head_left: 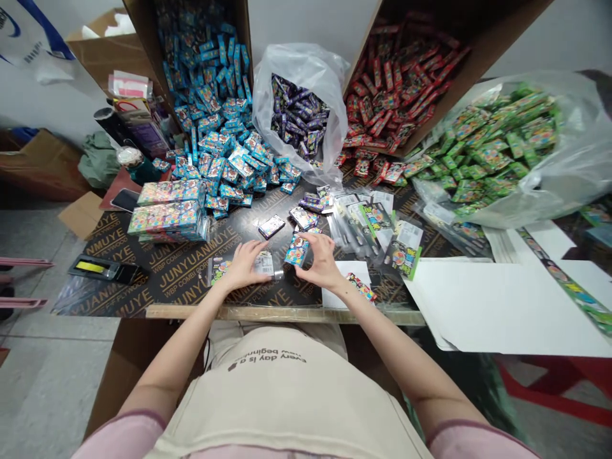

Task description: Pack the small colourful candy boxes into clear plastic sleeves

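My left hand (246, 264) lies over a clear printed plastic bag (266, 265) on the table, fingers stretched out across it. Between the thumb and fingers of my right hand (319, 260) is a small blue patterned box (296, 250), just right of the bag. A small dark-edged box with a pale printed face (271, 226) lies flat beyond my left fingers. Farther right, another printed box (303, 218) rests beside small purple boxes (313, 203). Under my right forearm, a red patterned box (362, 287) lies partly on white paper (337, 298).
Loose blue boxes (234, 166) spill from a carton at the back. Purple ones fill a plastic bag (268, 95); red boxes (382, 95) and green packs (497, 146) lie to its right. Flat printed bags (358, 223), stacked boxes (167, 213) and white card (502, 306) surround the work area.
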Demonstrator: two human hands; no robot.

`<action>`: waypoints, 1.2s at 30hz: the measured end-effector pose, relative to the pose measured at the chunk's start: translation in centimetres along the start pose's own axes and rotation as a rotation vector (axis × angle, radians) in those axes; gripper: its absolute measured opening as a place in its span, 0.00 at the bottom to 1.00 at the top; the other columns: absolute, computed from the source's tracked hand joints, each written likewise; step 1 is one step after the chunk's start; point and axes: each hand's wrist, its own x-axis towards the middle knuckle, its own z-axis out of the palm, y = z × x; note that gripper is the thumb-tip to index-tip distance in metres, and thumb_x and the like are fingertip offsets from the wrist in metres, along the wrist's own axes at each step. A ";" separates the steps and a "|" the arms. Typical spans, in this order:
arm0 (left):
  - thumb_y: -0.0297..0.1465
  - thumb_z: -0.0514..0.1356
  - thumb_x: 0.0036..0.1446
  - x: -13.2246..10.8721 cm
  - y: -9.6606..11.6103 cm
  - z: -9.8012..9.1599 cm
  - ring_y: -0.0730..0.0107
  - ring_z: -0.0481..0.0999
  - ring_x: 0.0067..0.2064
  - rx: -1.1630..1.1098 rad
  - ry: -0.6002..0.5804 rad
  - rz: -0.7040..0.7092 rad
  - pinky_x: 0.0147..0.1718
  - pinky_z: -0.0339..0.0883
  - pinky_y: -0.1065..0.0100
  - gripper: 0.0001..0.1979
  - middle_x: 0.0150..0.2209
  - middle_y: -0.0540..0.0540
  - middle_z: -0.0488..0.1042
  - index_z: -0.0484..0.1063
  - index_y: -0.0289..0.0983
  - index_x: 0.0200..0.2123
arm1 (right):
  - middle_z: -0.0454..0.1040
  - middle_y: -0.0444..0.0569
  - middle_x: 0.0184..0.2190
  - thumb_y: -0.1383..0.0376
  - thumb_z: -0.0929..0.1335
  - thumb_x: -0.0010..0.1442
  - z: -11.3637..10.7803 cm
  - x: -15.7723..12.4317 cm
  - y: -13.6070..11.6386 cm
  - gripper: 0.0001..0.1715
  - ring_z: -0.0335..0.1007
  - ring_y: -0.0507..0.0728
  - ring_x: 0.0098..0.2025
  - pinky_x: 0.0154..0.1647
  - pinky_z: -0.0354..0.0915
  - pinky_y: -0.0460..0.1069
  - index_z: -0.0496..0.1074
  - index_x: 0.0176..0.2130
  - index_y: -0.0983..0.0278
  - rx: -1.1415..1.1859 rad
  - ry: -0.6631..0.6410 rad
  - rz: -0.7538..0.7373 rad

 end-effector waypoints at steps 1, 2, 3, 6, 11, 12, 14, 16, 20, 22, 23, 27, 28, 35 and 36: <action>0.39 0.72 0.36 -0.2 -0.5 0.0 0.44 0.58 0.63 0.145 -0.067 0.046 0.62 0.42 0.41 0.48 0.61 0.36 0.63 0.59 0.42 0.62 | 0.68 0.55 0.52 0.61 0.70 0.46 0.2 -0.3 0.5 0.41 0.62 0.67 0.55 0.55 0.51 0.61 0.59 0.58 0.60 -0.013 -0.011 0.007; 0.38 0.73 0.35 -0.4 -0.9 0.1 0.44 0.58 0.63 0.250 -0.118 0.073 0.62 0.39 0.39 0.51 0.60 0.37 0.62 0.55 0.42 0.64 | 0.68 0.55 0.52 0.61 0.71 0.47 0.5 -0.5 0.9 0.40 0.63 0.67 0.55 0.56 0.50 0.61 0.58 0.58 0.60 -0.019 -0.031 0.008; 0.38 0.72 0.37 -0.5 -1.1 0.3 0.45 0.60 0.61 0.317 -0.145 0.090 0.62 0.39 0.40 0.53 0.59 0.37 0.63 0.52 0.42 0.65 | 0.68 0.54 0.52 0.61 0.71 0.47 0.7 -0.7 1.1 0.40 0.63 0.66 0.55 0.56 0.49 0.61 0.58 0.58 0.59 -0.021 -0.054 0.006; 0.35 0.69 0.43 -0.8 -1.2 0.8 0.52 0.65 0.57 0.349 -0.129 0.134 0.62 0.44 0.44 0.54 0.54 0.40 0.66 0.41 0.42 0.68 | 0.69 0.54 0.53 0.59 0.72 0.49 1.3 -1.3 0.8 0.39 0.63 0.66 0.55 0.57 0.47 0.62 0.58 0.58 0.59 -0.009 -0.106 0.005; 0.35 0.69 0.42 -0.9 -1.3 0.7 0.50 0.63 0.59 0.225 -0.046 0.153 0.62 0.48 0.45 0.60 0.57 0.39 0.64 0.30 0.41 0.68 | 0.68 0.54 0.53 0.57 0.73 0.47 1.4 -1.7 -0.3 0.43 0.62 0.67 0.56 0.58 0.49 0.62 0.57 0.59 0.59 0.157 -0.180 0.019; 0.35 0.69 0.42 -1.0 -1.3 0.6 0.49 0.63 0.59 0.202 -0.038 0.153 0.62 0.47 0.45 0.61 0.57 0.39 0.63 0.29 0.42 0.68 | 0.68 0.54 0.54 0.58 0.72 0.46 1.4 -1.6 -0.4 0.44 0.62 0.67 0.56 0.58 0.50 0.62 0.57 0.59 0.59 0.195 -0.192 0.025; 0.35 0.69 0.41 -1.1 -1.3 0.5 0.49 0.63 0.59 0.167 -0.041 0.159 0.62 0.46 0.44 0.62 0.58 0.39 0.63 0.28 0.42 0.68 | 0.68 0.54 0.54 0.58 0.72 0.45 1.4 -1.4 -0.3 0.44 0.61 0.67 0.57 0.58 0.51 0.62 0.57 0.59 0.59 0.256 -0.212 0.021; 0.34 0.69 0.41 -1.2 -1.1 0.4 0.49 0.63 0.59 0.145 -0.060 0.172 0.62 0.45 0.43 0.62 0.57 0.40 0.64 0.28 0.42 0.68 | 0.68 0.54 0.54 0.59 0.72 0.44 1.4 -1.1 -0.1 0.44 0.62 0.66 0.57 0.58 0.51 0.61 0.57 0.59 0.59 0.305 -0.245 -0.011; 0.34 0.70 0.40 -1.3 -0.4 0.2 0.49 0.64 0.59 0.108 -0.056 0.150 0.62 0.47 0.45 0.61 0.57 0.39 0.64 0.31 0.42 0.69 | 0.67 0.55 0.56 0.54 0.74 0.46 1.6 -0.8 0.0 0.48 0.61 0.66 0.59 0.59 0.51 0.62 0.55 0.61 0.59 0.332 -0.249 -0.021; 0.35 0.70 0.40 -1.2 -0.1 0.0 0.49 0.64 0.59 0.087 -0.026 0.103 0.61 0.49 0.46 0.61 0.57 0.39 0.64 0.31 0.42 0.69 | 0.66 0.57 0.57 0.49 0.74 0.45 1.7 -1.0 -0.4 0.52 0.59 0.67 0.60 0.59 0.50 0.63 0.54 0.62 0.59 0.293 -0.156 0.042; 0.35 0.70 0.40 -1.2 0.0 -0.2 0.49 0.64 0.59 0.076 -0.016 0.084 0.60 0.51 0.47 0.62 0.57 0.38 0.64 0.31 0.42 0.69 | 0.67 0.57 0.57 0.48 0.74 0.46 1.7 -1.2 -0.7 0.52 0.59 0.67 0.60 0.60 0.50 0.64 0.53 0.62 0.59 0.283 -0.114 0.074; 0.35 0.71 0.40 -1.2 0.0 -0.4 0.50 0.64 0.58 0.061 -0.003 0.062 0.58 0.54 0.50 0.63 0.56 0.39 0.65 0.31 0.41 0.69 | 0.77 0.52 0.45 0.52 0.66 0.60 2.1 -1.3 -1.6 0.38 0.66 0.64 0.56 0.60 0.46 0.65 0.52 0.64 0.59 0.383 -0.208 0.051; 0.35 0.71 0.40 -1.2 -0.1 -0.3 0.50 0.64 0.57 0.069 0.000 0.062 0.58 0.54 0.50 0.63 0.56 0.39 0.65 0.31 0.41 0.69 | 0.78 0.51 0.43 0.54 0.64 0.62 2.3 -0.9 -1.6 0.34 0.67 0.63 0.55 0.60 0.46 0.65 0.53 0.63 0.58 0.401 -0.226 0.041; 0.37 0.71 0.39 -1.6 -1.1 1.9 0.48 0.65 0.56 0.241 -0.059 0.074 0.57 0.54 0.48 0.57 0.54 0.38 0.66 0.42 0.40 0.68 | 0.67 0.62 0.57 0.50 0.70 0.55 6.7 6.9 1.5 0.39 0.60 0.69 0.58 0.57 0.53 0.63 0.63 0.59 0.65 0.035 -0.076 0.173; 0.38 0.71 0.39 -1.6 -1.1 2.1 0.48 0.64 0.56 0.262 -0.074 0.072 0.58 0.52 0.46 0.55 0.54 0.38 0.67 0.46 0.39 0.67 | 0.65 0.65 0.57 0.49 0.72 0.52 7.5 7.9 1.7 0.43 0.59 0.71 0.58 0.57 0.53 0.65 0.62 0.60 0.66 -0.021 -0.130 0.161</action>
